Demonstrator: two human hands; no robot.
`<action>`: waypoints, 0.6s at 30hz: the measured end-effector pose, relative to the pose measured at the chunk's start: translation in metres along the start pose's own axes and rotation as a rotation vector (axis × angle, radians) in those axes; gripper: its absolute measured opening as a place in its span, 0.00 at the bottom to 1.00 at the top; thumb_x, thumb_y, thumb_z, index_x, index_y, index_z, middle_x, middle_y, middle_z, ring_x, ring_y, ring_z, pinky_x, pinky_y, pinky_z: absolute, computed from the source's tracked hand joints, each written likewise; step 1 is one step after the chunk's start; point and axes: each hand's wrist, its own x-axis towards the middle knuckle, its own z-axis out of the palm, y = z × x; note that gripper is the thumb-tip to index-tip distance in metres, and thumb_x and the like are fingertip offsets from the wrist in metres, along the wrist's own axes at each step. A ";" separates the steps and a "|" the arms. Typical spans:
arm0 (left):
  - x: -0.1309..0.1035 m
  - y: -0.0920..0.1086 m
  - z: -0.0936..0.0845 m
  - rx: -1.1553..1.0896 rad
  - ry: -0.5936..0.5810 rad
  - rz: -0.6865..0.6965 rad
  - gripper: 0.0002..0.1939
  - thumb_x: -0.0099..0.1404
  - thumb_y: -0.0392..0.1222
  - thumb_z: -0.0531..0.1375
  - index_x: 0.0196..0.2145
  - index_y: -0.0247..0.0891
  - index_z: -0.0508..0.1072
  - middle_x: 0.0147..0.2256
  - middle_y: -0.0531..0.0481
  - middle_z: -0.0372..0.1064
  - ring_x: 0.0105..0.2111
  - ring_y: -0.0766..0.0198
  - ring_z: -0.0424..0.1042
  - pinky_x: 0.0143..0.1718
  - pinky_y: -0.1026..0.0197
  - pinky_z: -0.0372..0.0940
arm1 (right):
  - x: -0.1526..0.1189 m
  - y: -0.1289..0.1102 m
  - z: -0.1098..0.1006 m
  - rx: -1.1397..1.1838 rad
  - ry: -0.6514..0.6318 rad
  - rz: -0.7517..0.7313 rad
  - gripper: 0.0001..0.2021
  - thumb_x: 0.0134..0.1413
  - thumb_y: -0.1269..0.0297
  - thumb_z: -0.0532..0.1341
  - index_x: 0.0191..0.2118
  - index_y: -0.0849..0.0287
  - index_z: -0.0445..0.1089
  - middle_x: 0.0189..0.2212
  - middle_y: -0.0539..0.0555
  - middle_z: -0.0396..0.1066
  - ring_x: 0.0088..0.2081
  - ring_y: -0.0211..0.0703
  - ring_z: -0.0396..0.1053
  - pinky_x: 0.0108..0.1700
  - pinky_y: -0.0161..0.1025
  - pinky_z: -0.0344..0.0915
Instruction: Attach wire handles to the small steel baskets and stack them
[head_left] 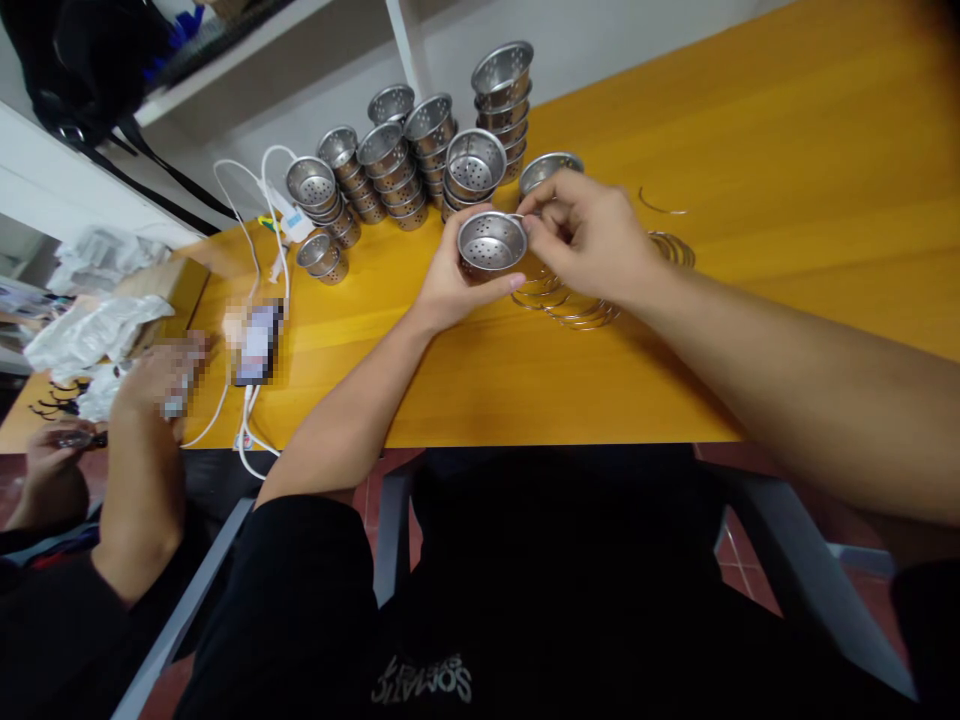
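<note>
My left hand [457,270] is wrapped around a small perforated metal cup [493,243], its open mouth tilted toward me. At the cup's right rim, my right hand [574,225] pinches what looks like a thin wire ring, mostly hidden by the fingers. Beneath and beside my right hand, several loose wire rings [585,318] lie on the table. Another perforated cup [551,168] stands just behind my right hand. Close behind the held cup is a stack of similar cups [476,165].
Several more cup stacks [386,160] stand along the back of the yellow table [787,180]. A curved wire piece [660,207] lies at right. On the left are a phone [259,345] with white cables, plastic bags [105,335], and another person's hands [161,375].
</note>
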 end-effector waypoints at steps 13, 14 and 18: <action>0.001 0.002 -0.001 -0.105 -0.016 -0.050 0.66 0.57 0.86 0.85 0.80 0.53 0.71 0.75 0.39 0.74 0.83 0.32 0.75 0.85 0.25 0.74 | -0.002 0.002 0.001 0.021 0.005 -0.027 0.24 0.87 0.29 0.60 0.66 0.36 0.82 0.40 0.55 0.82 0.43 0.66 0.81 0.52 0.65 0.85; 0.000 0.002 -0.002 -0.117 -0.019 -0.053 0.66 0.57 0.87 0.85 0.80 0.55 0.71 0.76 0.39 0.74 0.81 0.33 0.76 0.84 0.25 0.76 | -0.002 0.002 0.002 0.034 0.010 -0.046 0.22 0.87 0.32 0.61 0.64 0.39 0.82 0.39 0.54 0.79 0.42 0.65 0.80 0.52 0.64 0.84; -0.002 0.004 -0.003 -0.114 -0.070 -0.055 0.66 0.58 0.90 0.83 0.80 0.57 0.70 0.78 0.38 0.74 0.80 0.33 0.77 0.84 0.25 0.77 | -0.003 0.000 0.001 0.102 0.003 -0.068 0.14 0.85 0.43 0.65 0.59 0.42 0.79 0.35 0.52 0.72 0.38 0.62 0.75 0.53 0.63 0.81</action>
